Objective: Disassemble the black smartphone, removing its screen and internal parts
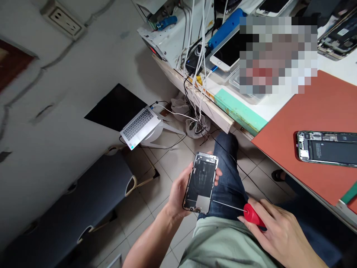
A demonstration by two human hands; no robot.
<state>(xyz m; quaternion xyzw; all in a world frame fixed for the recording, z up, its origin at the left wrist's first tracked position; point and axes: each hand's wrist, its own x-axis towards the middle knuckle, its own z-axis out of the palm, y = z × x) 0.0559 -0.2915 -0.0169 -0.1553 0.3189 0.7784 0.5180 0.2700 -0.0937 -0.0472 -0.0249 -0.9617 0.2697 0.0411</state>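
A white tabletop (337,67) carries a flat rust-red mat (304,111), the landmark here. On the mat lies an opened phone with a black battery (337,149). Beside the mat's left edge, a mint-green strip (241,111) runs along the tabletop; beyond it rests a white-framed phone with a dark screen (228,52). Far left of the mat, an open silver laptop (141,125) sits on a white plastic stool (163,134) near a grey wall (67,123), with a dark grey fabric cot (89,197) below and pale floor tiles (163,175) between.

Lower left of the mat, off the tabletop, the left hand (181,190) has its fingers around a thin black phone panel with a metal frame (203,178). The right hand's (279,227) fingers close on a red-handled screwdriver (252,215); its thin shaft points at the panel's edge, contact unclear.
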